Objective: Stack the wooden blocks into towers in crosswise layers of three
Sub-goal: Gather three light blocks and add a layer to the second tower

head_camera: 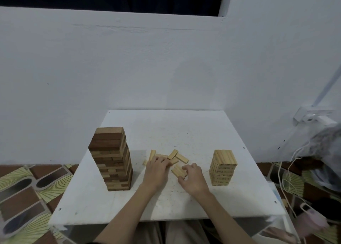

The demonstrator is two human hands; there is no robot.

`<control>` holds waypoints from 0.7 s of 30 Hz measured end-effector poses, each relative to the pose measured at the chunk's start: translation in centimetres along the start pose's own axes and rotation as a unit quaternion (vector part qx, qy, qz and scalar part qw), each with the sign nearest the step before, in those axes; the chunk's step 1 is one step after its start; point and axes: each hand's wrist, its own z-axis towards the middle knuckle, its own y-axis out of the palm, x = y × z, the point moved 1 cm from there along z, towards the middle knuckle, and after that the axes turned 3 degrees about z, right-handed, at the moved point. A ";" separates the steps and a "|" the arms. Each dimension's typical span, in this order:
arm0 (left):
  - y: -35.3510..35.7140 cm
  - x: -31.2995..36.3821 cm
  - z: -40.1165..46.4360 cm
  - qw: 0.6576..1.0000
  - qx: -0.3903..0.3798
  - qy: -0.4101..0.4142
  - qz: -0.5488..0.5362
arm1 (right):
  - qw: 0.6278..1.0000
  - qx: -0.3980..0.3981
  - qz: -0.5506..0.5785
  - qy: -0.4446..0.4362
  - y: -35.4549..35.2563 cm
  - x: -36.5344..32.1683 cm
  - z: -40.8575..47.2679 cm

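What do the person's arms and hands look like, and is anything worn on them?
Both forearms are bare, with no sleeves in view. The left hand and the right hand wear no gloves; no watch, ring or bracelet is visible. There are no markings or cables on them.

Dim, bluish light is falling flat from above me; shadows are staying faint. Wide-angle lens is bending the edges, right side is blurring, grain is softening everything.
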 end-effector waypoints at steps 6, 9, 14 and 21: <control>0.0 -0.4 0.6 0.993 -0.047 -0.023 -0.103 | 0.997 -0.050 0.049 -0.039 0.0 0.1 -0.2; -0.2 0.0 0.6 0.985 -0.080 -0.023 -0.151 | 0.994 -0.043 0.083 -0.063 0.0 -0.2 -0.3; -0.6 0.5 0.4 0.969 -0.135 -0.054 -0.199 | 0.987 -0.011 0.158 -0.007 -0.4 0.2 -0.3; 0.1 0.5 0.5 0.973 -0.151 -0.045 -0.168 | 0.976 -0.047 0.211 0.030 -0.7 0.2 0.2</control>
